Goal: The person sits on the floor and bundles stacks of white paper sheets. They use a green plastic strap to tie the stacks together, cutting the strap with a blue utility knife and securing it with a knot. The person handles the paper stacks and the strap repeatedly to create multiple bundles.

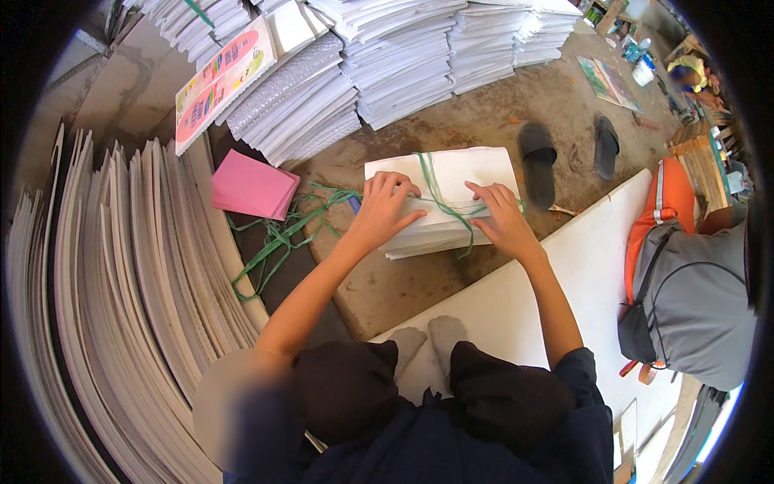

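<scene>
A thick stack of white paper sheets [480, 165] lies on the floor in front of me. Green string [432, 181] crosses the top of it, with a loose end hanging over the near side. My left hand [389, 208] rests on the stack's left part, its fingers bent and apart, the thumb pointing at the string. On the right part lies my right hand [504, 218], fingers spread, its thumb and index finger close to the string. Whether those fingertips touch the string I cannot tell. Neither hand visibly grips anything.
Loose green string [278, 242] lies left of the stack, near pink sheets [250, 185]. Tall paper piles [403, 68] stand behind. Upright boards [133, 258] line the left. Dark slippers [538, 161] sit right; a person in grey [697, 290] is beside the white board [516, 323].
</scene>
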Demonstrator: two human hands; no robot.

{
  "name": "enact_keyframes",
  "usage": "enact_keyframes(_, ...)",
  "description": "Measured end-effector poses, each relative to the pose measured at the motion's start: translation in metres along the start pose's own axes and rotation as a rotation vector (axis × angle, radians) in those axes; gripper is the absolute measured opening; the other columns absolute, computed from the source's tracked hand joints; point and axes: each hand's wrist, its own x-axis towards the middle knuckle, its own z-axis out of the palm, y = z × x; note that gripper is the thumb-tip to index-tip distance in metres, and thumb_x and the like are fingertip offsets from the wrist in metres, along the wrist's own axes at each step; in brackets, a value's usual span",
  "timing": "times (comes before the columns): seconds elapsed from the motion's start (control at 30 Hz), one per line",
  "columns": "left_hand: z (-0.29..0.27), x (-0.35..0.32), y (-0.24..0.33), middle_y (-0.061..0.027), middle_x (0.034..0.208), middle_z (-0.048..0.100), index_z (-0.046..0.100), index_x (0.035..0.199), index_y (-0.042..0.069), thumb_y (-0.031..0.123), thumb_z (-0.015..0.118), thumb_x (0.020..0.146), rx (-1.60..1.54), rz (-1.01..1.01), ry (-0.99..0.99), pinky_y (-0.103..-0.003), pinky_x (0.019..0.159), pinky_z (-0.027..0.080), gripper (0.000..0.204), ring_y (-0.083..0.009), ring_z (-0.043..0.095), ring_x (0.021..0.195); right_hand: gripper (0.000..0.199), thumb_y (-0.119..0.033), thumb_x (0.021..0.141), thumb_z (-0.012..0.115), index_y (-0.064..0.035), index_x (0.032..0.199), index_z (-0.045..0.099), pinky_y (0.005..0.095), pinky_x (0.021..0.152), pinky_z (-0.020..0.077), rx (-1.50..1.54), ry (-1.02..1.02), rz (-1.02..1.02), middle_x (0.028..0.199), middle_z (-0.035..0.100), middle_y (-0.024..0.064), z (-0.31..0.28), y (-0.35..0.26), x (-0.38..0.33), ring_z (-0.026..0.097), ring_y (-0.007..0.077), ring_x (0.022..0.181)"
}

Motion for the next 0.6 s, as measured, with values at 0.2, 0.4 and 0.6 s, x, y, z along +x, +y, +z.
enact_keyframes(0.2,0.004,0.014,0.008,-0.0089,0.101,0.049,0.052,0.08,0.005,0.018,0.06,0.078,-0.331,-0.365,-0.247,-0.039,0.082,0.037,0.015,-0.0276,0.046,0.096,0.017,-0.005,0.074,0.058,-0.0032,0.09,0.053,0.0346,0.074,0.0415,0.096,-0.057,0.042,0.089,0.049,0.0111,-0.001,0.016,-0.003,0.05,0.0278,0.088)
enact_keyframes(0.4,0.01,0.026,-0.018,-0.0138,0.108,0.049,0.051,0.094,0.007,0.03,0.059,0.079,-0.013,0.035,0.11,-0.045,0.088,0.033,0.028,-0.0299,0.046,0.103,0.008,-0.011,0.082,0.052,-0.0033,0.082,0.055,0.0346,0.073,0.0413,0.172,-0.268,0.282,0.096,0.051,0.0126,-0.028,0.018,0.01,0.051,0.0278,0.092)
enact_keyframes(0.6,0.026,0.048,-0.036,-0.0132,0.112,0.048,0.043,0.12,0.012,0.049,0.053,0.077,0.038,-0.171,-0.056,-0.05,0.094,0.025,0.058,-0.0289,0.042,0.109,0.019,-0.017,0.086,0.046,-0.0026,0.079,0.056,0.0355,0.087,0.0358,0.036,0.019,0.226,0.118,0.046,0.0218,-0.012,0.06,0.01,0.044,0.0322,0.11)
